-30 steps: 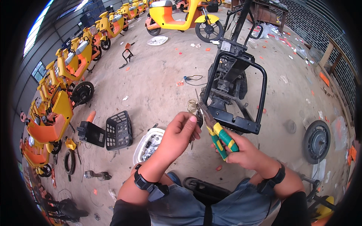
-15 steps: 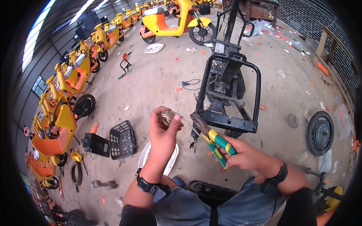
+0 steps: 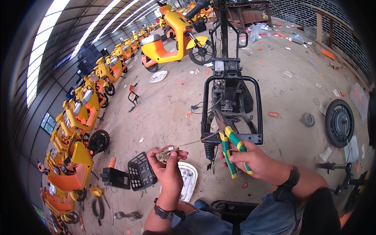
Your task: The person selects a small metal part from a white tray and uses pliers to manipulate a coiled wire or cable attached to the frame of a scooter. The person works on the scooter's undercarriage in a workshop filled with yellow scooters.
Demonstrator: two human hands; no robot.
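In my left hand [image 3: 171, 174] a small coil of thin beige cable [image 3: 163, 157] is pinched between thumb and fingers, with a small white piece [image 3: 170, 148] on it. A length of this cable runs out to the right, up to the pliers. My right hand [image 3: 256, 161] grips the pliers [image 3: 236, 141] by green and yellow handles, which stand spread apart. Their metal jaws point up and away; whether the cable lies between them I cannot tell. Just beyond is a stripped black scooter frame [image 3: 259, 102] with a looped rear bar.
Left of me lie a black basket [image 3: 144, 172], a black box [image 3: 116, 178] and a white shell panel [image 3: 190, 181]. A wheel [image 3: 340, 125] lies at right. Yellow scooters [image 3: 84, 105] line the left side, and another scooter [image 3: 166, 39] stands ahead. Litter dots the concrete floor.
My hands have moved apart, the left one lower, and a stretch of cable now spans from the coil to the pliers. The pliers have turned more upright, and the view has shifted.
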